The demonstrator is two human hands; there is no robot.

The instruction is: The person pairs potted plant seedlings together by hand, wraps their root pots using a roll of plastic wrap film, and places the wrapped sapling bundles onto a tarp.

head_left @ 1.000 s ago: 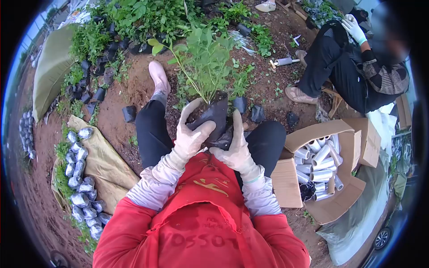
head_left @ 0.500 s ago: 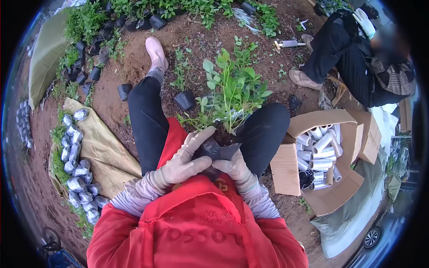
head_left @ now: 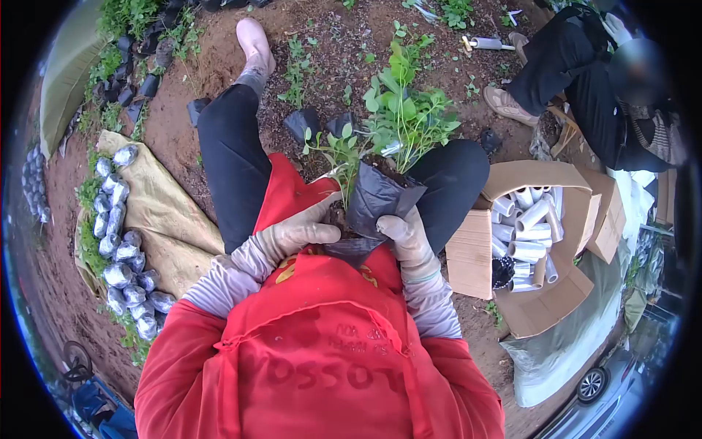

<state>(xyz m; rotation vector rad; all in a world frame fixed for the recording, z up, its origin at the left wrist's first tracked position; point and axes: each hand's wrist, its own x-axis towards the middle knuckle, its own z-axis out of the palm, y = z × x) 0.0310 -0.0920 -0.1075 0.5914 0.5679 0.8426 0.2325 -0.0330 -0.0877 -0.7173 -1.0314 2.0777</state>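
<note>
In the head view, my gloved right hand [head_left: 404, 233] grips a black plastic plant bag [head_left: 380, 199], its thumb pressed on the bag's side. Leafy green seedlings [head_left: 409, 121] rise from behind and above this bag. My gloved left hand [head_left: 306, 228] is closed around the dark soil base of a smaller seedling [head_left: 338, 162], just left of the bag; part of that base is hidden by the fingers. Below, between both hands, a fold of black plastic [head_left: 355, 250] lies against my red apron [head_left: 322, 344].
At right stands an open cardboard box [head_left: 469, 252] of clear film rolls [head_left: 530, 251]. Several wrapped bundles [head_left: 117, 274] lie on a tan sheet [head_left: 172, 194] at left. Black pots [head_left: 301, 124] sit on the soil ahead. Another person [head_left: 578, 88] sits at upper right.
The black bag has risen and turned more upright in my right hand. My left hand has moved lower, around the smaller seedling's base, which now stands apart from the larger plants.
</note>
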